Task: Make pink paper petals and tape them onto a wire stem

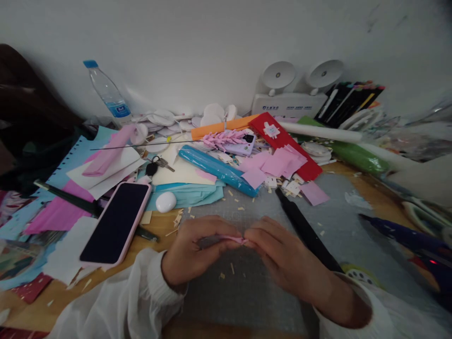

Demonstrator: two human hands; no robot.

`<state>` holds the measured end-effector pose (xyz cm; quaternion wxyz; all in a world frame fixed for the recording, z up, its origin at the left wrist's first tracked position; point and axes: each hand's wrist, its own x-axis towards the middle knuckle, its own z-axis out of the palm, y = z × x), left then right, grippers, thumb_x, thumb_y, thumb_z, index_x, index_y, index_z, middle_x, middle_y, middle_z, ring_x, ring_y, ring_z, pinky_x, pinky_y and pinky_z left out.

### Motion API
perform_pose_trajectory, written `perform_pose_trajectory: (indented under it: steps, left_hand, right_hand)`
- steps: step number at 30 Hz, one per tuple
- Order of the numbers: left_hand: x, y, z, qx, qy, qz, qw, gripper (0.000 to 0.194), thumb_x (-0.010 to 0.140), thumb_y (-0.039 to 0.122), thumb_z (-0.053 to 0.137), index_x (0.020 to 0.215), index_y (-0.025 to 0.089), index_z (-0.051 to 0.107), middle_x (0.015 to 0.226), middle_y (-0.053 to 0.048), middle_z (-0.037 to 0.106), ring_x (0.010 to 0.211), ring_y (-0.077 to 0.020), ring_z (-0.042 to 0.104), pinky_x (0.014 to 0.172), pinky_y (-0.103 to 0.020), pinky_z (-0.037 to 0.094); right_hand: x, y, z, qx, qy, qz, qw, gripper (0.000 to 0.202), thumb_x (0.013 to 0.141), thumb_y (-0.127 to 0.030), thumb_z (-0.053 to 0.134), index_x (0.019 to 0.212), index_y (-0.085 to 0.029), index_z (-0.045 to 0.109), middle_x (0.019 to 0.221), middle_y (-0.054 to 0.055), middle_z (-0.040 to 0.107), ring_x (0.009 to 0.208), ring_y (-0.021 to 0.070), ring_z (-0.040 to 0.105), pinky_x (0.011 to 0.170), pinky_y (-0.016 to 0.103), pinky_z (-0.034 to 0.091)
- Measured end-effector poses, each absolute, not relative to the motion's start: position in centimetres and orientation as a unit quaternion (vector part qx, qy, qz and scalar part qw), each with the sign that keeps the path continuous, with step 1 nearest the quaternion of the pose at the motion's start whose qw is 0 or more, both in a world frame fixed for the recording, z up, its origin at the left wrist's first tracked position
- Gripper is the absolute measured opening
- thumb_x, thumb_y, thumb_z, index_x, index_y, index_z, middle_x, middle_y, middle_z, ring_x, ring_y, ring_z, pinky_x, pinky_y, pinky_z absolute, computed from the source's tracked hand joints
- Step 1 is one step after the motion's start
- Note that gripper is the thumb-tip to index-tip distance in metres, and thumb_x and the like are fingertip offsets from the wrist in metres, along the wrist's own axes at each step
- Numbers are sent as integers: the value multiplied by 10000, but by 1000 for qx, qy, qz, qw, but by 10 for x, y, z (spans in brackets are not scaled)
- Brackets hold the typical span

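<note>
Between my two hands, over the grey mat, is a small twisted piece of pink paper. The fingers of my left hand pinch its wider left part. My right hand has its fingertips closed on the right end, and they almost touch the left fingertips. Beyond the hands lie loose pink paper squares, partly overlapping a red packet. A bundle of pink twisted pieces on a thin stem rests behind the blue roll.
A phone and a white round case lie to the left. Right of my hands are a black long tool and a dark blue tool with a red light. A bottle stands by the wall. Paper scraps dot the mat.
</note>
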<state>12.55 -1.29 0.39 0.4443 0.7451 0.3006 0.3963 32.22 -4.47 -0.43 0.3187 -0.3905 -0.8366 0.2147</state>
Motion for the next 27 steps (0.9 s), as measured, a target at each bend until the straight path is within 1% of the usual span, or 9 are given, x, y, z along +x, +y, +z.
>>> perform_pose_trajectory:
  steps: [6,8,10,12,14,17,21,24,27]
  left_hand:
    - [127,-17,8,753,272,417,429,143,771,71,678,886,131,738,811,-84,746,762,-164,682,710,-243,534]
    - [128,-17,7,724,316,410,457,113,763,102,695,860,134,743,798,-76,746,748,-159,676,695,-236,524]
    - [127,-16,5,636,384,368,559,71,754,166,717,814,136,741,733,-49,731,660,-127,649,619,-208,503]
    - [127,-13,3,518,422,319,672,83,736,212,739,778,140,735,666,-15,700,565,-82,596,544,-170,462]
    - [126,-11,1,423,420,284,752,92,722,217,752,766,138,736,638,1,675,525,-52,558,503,-140,424]
    - [124,-9,1,352,398,241,813,80,729,193,745,755,118,743,629,-7,654,526,-41,545,468,-114,399]
    - [123,-9,1,314,388,187,846,86,736,187,738,724,103,747,595,-5,632,500,-29,526,461,-102,405]
    - [125,-10,-2,339,397,198,829,85,724,195,751,743,113,756,598,-4,650,507,-28,536,472,-102,406]
    - [128,-12,-3,415,404,280,766,103,690,176,777,789,149,763,633,-7,694,525,-47,559,513,-131,444]
  right_hand:
    - [317,-48,2,-431,-671,523,301,351,987,-312,329,679,-198,451,608,-31,463,563,112,468,523,227,397]
    - [317,-47,1,-431,-635,567,300,399,997,-349,275,674,-197,454,605,-24,471,564,116,480,530,233,418]
    - [320,-46,1,-443,-663,510,323,345,993,-349,283,791,-189,512,674,-3,527,624,132,523,582,253,452]
    - [324,-43,0,-453,-736,366,344,230,963,-348,381,1023,-171,516,805,38,583,722,164,563,647,293,483]
    - [328,-40,-1,-437,-812,210,326,319,923,-354,482,1159,-141,465,907,88,608,800,203,582,687,337,501]
    - [328,-34,-3,-375,-886,73,264,231,952,-339,446,1014,-142,550,838,88,634,762,207,585,651,330,502]
    - [325,-33,-6,-324,-917,-2,233,326,993,-242,343,803,-168,598,666,39,606,626,173,538,590,298,451]
    - [325,-36,-5,-331,-911,7,245,365,997,-225,320,765,-164,595,655,42,599,629,175,524,595,302,441]
    - [322,-41,-4,-369,-876,118,286,358,997,-246,315,767,-165,577,665,34,580,636,159,515,586,279,442]
